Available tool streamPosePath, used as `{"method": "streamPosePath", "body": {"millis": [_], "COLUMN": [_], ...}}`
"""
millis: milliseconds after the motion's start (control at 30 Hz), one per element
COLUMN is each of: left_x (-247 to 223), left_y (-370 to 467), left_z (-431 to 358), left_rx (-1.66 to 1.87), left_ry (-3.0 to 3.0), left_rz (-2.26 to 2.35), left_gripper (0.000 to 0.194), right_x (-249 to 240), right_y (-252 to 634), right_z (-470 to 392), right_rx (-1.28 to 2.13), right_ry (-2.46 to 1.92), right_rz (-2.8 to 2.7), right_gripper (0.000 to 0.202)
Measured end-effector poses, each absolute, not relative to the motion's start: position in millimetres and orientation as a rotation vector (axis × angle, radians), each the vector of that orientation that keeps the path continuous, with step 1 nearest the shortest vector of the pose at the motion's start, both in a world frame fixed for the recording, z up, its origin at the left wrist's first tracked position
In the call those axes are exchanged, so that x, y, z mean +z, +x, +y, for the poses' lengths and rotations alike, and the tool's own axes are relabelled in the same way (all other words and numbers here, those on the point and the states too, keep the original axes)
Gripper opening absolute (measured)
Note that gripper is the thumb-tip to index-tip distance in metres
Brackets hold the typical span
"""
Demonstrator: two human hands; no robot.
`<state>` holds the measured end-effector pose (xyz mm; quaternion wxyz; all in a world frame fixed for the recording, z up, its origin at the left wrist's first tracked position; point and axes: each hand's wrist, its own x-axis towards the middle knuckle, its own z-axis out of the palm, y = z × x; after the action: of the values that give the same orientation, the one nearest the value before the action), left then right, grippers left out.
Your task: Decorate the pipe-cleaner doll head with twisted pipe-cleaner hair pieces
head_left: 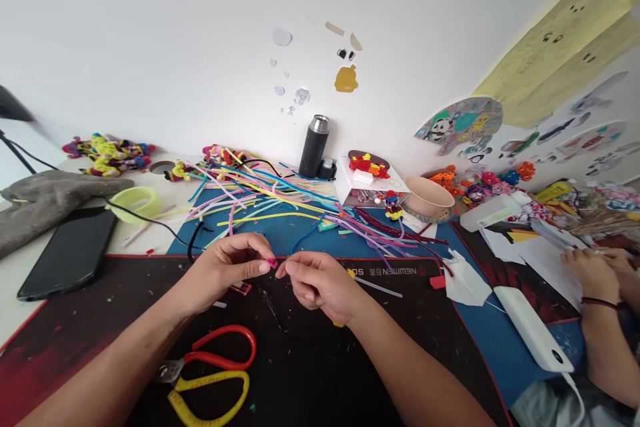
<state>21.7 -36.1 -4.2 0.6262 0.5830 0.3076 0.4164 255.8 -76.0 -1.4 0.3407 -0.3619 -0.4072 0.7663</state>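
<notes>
Between the thumb and fingers of my left hand (pixel 240 265) is a small magenta piece (pixel 272 262). My right hand (pixel 317 283) is just to its right, its thumb and index finger pinched together; whatever they hold is too small to make out. Both hands are above a black mat (pixel 320 373). Scissors (pixel 215 373) with one red and one yellow handle lie on the mat below my left hand. Behind the hands spreads a loose pile of coloured pipe cleaners (pixel 270 190).
A black phone (pixel 70 253) and yellow-green ring (pixel 134 203) are at left. A black flask (pixel 314 147), white box (pixel 350 188) and pink bowl (pixel 429 195) stand at the back. On the right are a white power bank (pixel 533 328) and another person's hands (pixel 595 273).
</notes>
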Motion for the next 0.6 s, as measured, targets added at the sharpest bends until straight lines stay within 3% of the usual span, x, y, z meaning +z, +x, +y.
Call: {"method": "streamPosePath", "body": {"millis": [600], "left_x": [-13], "left_y": [19], "left_z": [-33], "left_rx": [0.809], "left_ry": [1.321], "left_rz": [0.642], "left_gripper": [0.015], "right_x": [3], "right_y": [245], "right_z": [-57], "right_rx": [2.249], "right_ry": [-0.855], "right_rz": [-0.843], "right_gripper": [0.042]}}
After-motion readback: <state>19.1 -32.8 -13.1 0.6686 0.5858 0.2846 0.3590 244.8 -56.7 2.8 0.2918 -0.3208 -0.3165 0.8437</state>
